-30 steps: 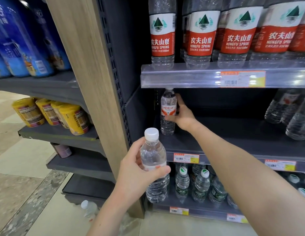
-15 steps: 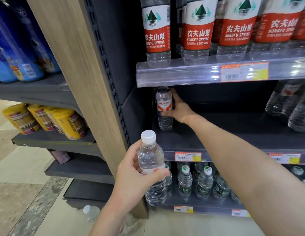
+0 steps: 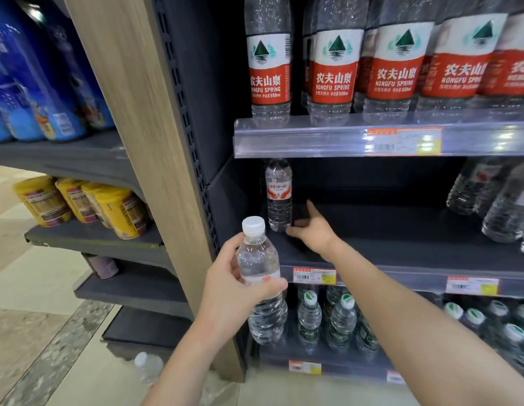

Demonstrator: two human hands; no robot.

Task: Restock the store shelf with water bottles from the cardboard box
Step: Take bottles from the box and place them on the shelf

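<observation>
A small clear water bottle point(image 3: 279, 194) with a red and white label stands upright at the far left of the dark middle shelf point(image 3: 401, 244). My right hand point(image 3: 312, 230) is just to its right and a little in front, fingers spread, holding nothing and apart from the bottle. My left hand point(image 3: 228, 291) grips a second clear water bottle point(image 3: 260, 276) with a white cap, upright, in front of the shelf's front edge. The cardboard box is out of view.
Tall red-labelled water bottles point(image 3: 334, 60) fill the shelf above. More clear bottles point(image 3: 498, 200) stand at the middle shelf's right end. Green-capped bottles point(image 3: 328, 320) fill the shelf below. A wooden upright point(image 3: 155, 159) divides off yellow tubs point(image 3: 114, 209) and blue cans. Another bottle point(image 3: 148, 366) shows near the floor.
My right hand has let go of the bottle on the middle shelf and drawn back to the right with its fingers open. The left hand still holds its bottle in the same place.
</observation>
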